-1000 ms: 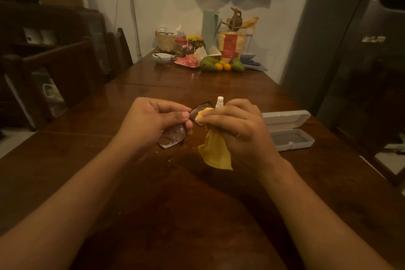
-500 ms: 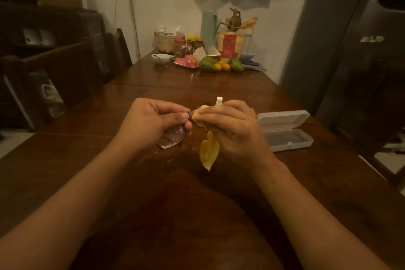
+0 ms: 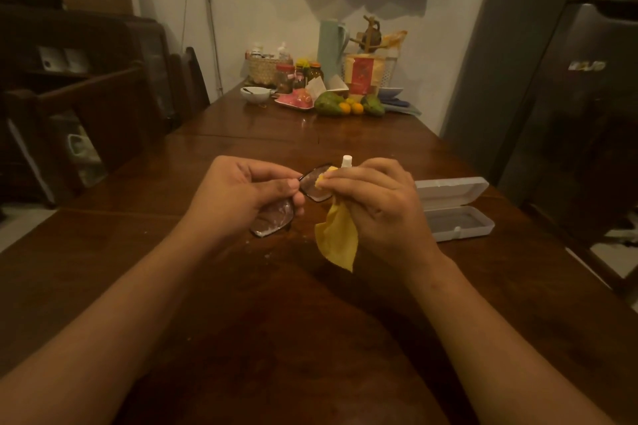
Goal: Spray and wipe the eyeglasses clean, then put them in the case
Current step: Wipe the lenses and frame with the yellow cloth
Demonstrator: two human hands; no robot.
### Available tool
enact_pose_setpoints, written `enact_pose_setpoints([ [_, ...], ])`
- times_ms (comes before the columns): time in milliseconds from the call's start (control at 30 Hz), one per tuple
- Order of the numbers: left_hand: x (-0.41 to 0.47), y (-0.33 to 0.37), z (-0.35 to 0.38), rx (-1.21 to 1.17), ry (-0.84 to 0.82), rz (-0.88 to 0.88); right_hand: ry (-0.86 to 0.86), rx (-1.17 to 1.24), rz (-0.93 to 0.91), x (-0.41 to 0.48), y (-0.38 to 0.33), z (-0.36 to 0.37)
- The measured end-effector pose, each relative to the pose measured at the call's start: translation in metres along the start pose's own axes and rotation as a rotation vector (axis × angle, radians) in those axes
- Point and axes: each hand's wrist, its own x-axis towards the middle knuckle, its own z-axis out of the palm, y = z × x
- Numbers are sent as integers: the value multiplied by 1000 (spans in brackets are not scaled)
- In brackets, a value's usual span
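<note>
My left hand (image 3: 238, 193) pinches the dark-framed eyeglasses (image 3: 276, 216) near the bridge, just above the brown table (image 3: 310, 338). One lens hangs below that hand, the other points toward my right hand (image 3: 376, 207). The right hand pinches a yellow cloth (image 3: 336, 241) against that farther lens, and the loose end of the cloth hangs down. Behind the right hand only the white cap of the spray bottle (image 3: 346, 161) shows. The white glasses case (image 3: 452, 207) lies open on the table to the right.
At the far end of the table stand a basket (image 3: 266, 69), jars, a white bowl (image 3: 254, 94), a pink plate and fruit (image 3: 348, 106). Dark wooden chairs (image 3: 114, 117) line the left side, and a dark refrigerator (image 3: 580, 107) stands on the right.
The right hand has rubbed the cloth across the lens; its hanging end has swung and changed shape. More of the farther lens now shows. The left hand has stayed in place.
</note>
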Motion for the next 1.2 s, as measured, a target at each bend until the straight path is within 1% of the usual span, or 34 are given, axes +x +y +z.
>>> enact_pose_setpoints([
  [67, 0, 0, 1, 10, -5, 7, 28, -13, 61, 0, -1, 2],
  [133, 0, -1, 1, 15, -6, 13, 16, 6, 76, 0, -4, 7],
  [200, 0, -1, 0, 33, -6, 14, -10, 34, 60, 0, -7, 10],
  [300, 1, -1, -3, 63, -6, 0, -51, 68, -17, 1, -10, 10],
  [400, 1, -1, -3, 85, -15, -4, -69, 35, -50, 1, -7, 4],
  [533, 0, -1, -1, 71, -15, 4, -14, -1, 39, 0, 0, 1],
  [633, 0, -1, -1, 74, -23, -1, -27, 24, 70, -1, -3, 7],
  [767, 0, 0, -2, 94, -11, -3, -70, 68, -2, 1, -9, 11],
  [867, -1, 1, -2, 84, -6, -10, -97, 56, -45, 2, -9, 6],
  [1000, -2, 3, 1, 77, -10, -1, -51, 16, 22, 2, -4, -1],
  [1067, -2, 5, 0, 62, 4, 2, -61, 19, 47, 1, -4, 0],
  [1200, -2, 7, -1, 35, 18, 1, -152, 56, -59, -1, -2, 0],
])
